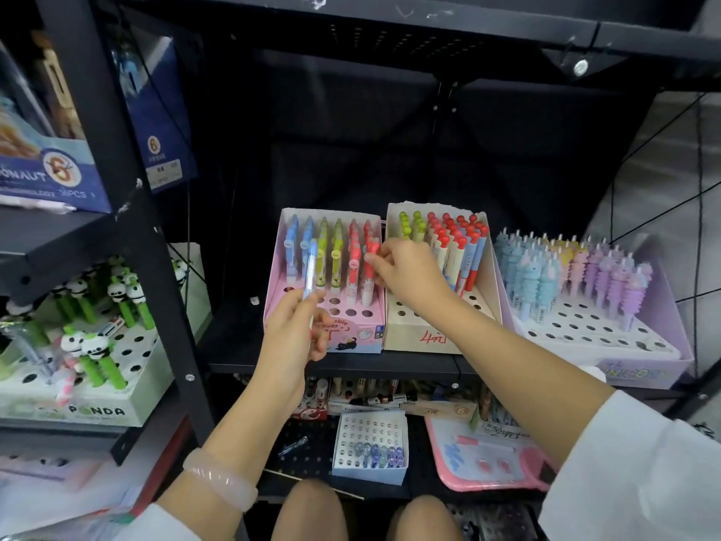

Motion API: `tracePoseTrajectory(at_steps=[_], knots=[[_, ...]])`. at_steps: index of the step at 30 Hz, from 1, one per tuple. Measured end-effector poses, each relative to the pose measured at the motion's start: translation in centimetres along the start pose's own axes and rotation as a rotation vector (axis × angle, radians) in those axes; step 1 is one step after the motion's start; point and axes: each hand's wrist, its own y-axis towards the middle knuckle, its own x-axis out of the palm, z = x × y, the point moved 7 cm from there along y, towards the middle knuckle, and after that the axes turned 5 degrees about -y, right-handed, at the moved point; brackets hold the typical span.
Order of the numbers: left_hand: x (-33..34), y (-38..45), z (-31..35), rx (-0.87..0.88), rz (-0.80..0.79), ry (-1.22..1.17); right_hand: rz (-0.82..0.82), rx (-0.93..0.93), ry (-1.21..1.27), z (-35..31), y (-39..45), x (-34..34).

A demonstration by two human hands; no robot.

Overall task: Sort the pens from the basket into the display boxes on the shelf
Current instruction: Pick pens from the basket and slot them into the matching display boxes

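A pink display box [273, 302] stands on the black shelf [234, 345] with rows of blue, green and red pens in its holes. My left hand [290, 341] is in front of it, shut on a blue pen [311, 269] held upright. My right hand [409, 273] reaches over the box's right side, its fingers pinching a red pen [370, 263] in the rightmost row. A beige display box [413, 333] with green and red-topped pens stands just right of the pink one. No basket is in view.
A lilac box [640, 369] of pastel unicorn pens stands at the right. A white panda pen box [128, 400] sits on the left shelf. Below are a small white box [370, 447] with several purple pens, a pink tray [487, 462] and my knees.
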Motion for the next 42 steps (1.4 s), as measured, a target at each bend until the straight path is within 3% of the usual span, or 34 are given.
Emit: tracePoseTrajectory(at_steps=[5,8,11,15,20,25,29,38,42], knots=[[0.3,-0.3,0.4,0.038,-0.025,0.059,-0.073,-0.002,-0.069,-0.3,-0.2,0.5],[0.7,-0.4,0.5,0.055,-0.047,0.102,0.029,0.021,-0.07,-0.2,-0.6,-0.9],[1.2,-0.5,0.6,0.079,-0.067,0.131,0.121,0.033,0.186,-1.0,-1.6,-2.2],[2.0,-0.6,0.9,0.129,-0.088,0.14,-0.033,0.066,0.515,-2.9,-2.1,-0.7],[0.2,-0.8,2.2,0.235,-0.026,0.201,-0.08,0.119,0.643,-4.3,-1.2,0.4],[-4.3,0.1,4.7,0.379,0.114,0.341,0.018,0.132,0.762,-5.2,1.0,0.0],[-6.8,1.4,4.3,0.348,0.145,0.376,0.064,0.007,0.536,-6.3,2.5,0.0],[-5.8,1.9,2.8,0.232,-0.002,0.367,0.025,-0.125,0.341,-8.4,4.4,1.7],[-5.7,1.8,2.6,0.216,-0.023,0.346,-0.068,-0.153,0.198,-8.5,4.4,3.3]])
